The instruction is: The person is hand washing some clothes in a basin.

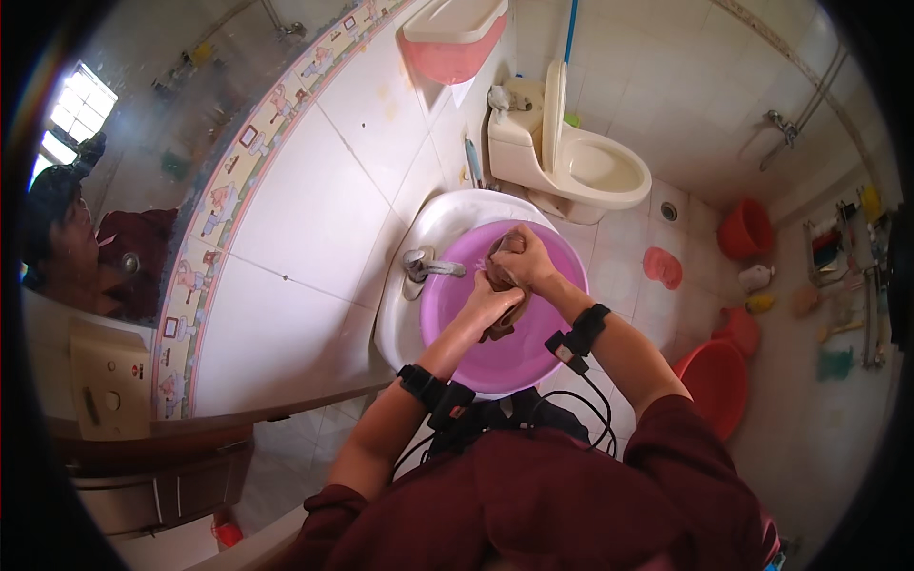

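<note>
Both hands are closed on a bunched, wet-looking brown cloth [502,330] above a large pink-purple plastic basin [457,357]. My left hand [491,301] grips its lower part, nearer my body. Farther out, my right hand [530,261] clutches the upper part, close to the left one. A short end of the fabric hangs below my left hand. The basin sits in a white washbasin [391,314]. A metal faucet [444,268] reaches over the basin's left rim, and no stream from it is visible.
Beyond the washbasin stands a cream toilet [525,153] with its lid raised. A pink-and-white wall box [453,43] hangs above. Red buckets [745,228] and a red tub [721,385] are at the right. A cable [607,414] runs from my wrist straps.
</note>
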### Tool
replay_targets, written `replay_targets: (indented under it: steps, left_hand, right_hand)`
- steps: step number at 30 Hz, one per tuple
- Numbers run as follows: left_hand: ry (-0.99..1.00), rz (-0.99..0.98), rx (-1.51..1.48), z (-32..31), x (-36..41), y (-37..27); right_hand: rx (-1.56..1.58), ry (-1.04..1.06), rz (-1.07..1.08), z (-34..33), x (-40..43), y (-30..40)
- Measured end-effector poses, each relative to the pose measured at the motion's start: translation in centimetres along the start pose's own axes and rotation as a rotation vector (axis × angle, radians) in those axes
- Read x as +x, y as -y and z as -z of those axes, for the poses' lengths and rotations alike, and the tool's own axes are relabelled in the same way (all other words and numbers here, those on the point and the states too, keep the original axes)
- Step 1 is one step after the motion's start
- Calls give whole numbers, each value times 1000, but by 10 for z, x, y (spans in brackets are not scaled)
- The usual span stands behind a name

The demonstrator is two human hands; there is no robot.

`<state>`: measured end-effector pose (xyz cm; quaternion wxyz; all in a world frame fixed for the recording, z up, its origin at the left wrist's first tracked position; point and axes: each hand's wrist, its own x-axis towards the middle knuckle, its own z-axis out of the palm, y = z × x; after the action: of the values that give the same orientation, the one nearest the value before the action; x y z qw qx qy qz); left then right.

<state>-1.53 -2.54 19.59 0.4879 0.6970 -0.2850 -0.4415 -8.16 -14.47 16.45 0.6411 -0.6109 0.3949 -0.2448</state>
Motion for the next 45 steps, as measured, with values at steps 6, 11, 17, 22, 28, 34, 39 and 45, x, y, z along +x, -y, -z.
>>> replay_targets:
  steps: [6,11,17,22,28,34,39,45]
  left_hand:
    - [548,475,-882,47,11,-10]
    - [478,494,-877,49,-7,-40]
    - [884,401,-895,60,-7,-43]
    - [733,436,-628,55,-36,-62]
    - [510,141,67,29,-2,-41]
    - [24,-85,888,2,-6,-25]
    - [17,-224,700,10,-3,-25]
    - [528,419,-513,75,-22,-77]
  right_hand:
    - [-376,-172,154,-8,-22,40]
    - [-211,-30,109,-4,-22,69]
    - [386,492,137,35,-24,96]
    - [561,603,29,15,-36,107]
    - [236,266,49,-2,-14,56]
    - [-394,-103,48,-14,-3,20]
    - [-440,-167,145,-14,10,15]
    - [-141,821,-53,5,5,121]
